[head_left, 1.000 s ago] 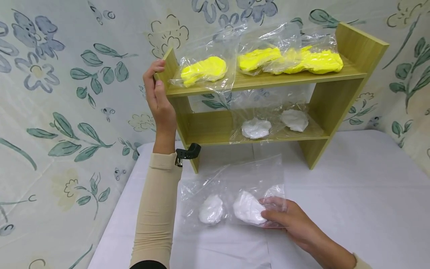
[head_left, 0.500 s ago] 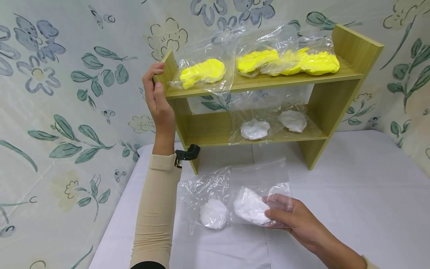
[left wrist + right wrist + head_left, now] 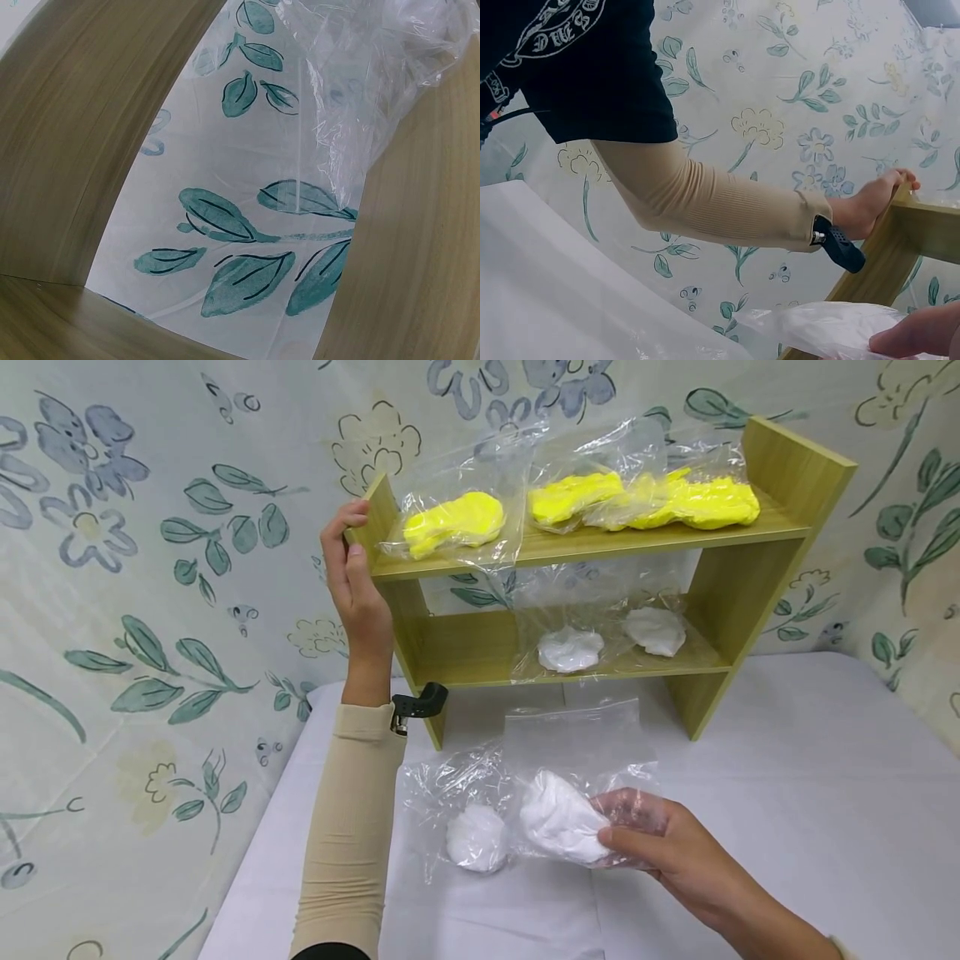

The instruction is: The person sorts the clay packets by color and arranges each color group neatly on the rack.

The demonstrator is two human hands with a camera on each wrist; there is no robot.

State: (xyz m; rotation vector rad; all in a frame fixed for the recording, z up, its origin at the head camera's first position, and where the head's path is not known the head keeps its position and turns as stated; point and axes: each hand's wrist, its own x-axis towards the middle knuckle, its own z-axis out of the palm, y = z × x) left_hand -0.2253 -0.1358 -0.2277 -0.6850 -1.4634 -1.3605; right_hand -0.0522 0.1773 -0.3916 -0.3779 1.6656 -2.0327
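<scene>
My left hand (image 3: 358,585) grips the left side panel of a two-tier wooden shelf (image 3: 753,585), fingers over its edge. In the head view, my right hand (image 3: 667,839) pinches a clear plastic bag with a soft white lump (image 3: 558,818) inside, held in front of the shelf with the bag's flat end pointing up and away. Just left of it, a second clear bag with a white lump (image 3: 477,839) lies on the table. The right wrist view shows the held bag (image 3: 832,326) near my right thumb (image 3: 915,334). The left wrist view looks through the shelf, without my fingers showing.
Several bagged yellow lumps (image 3: 453,522) lie along the upper board. Two bagged white lumps (image 3: 570,649) sit on the lower board, toward the right. A white cloth covers the table (image 3: 810,793); a flower-patterned curtain (image 3: 187,635) hangs behind and at the left.
My right hand has drawn the held bag slightly to the right, and its flat end has straightened and tipped up. The other bag's loose plastic has crumpled away from it. My left hand stays put.
</scene>
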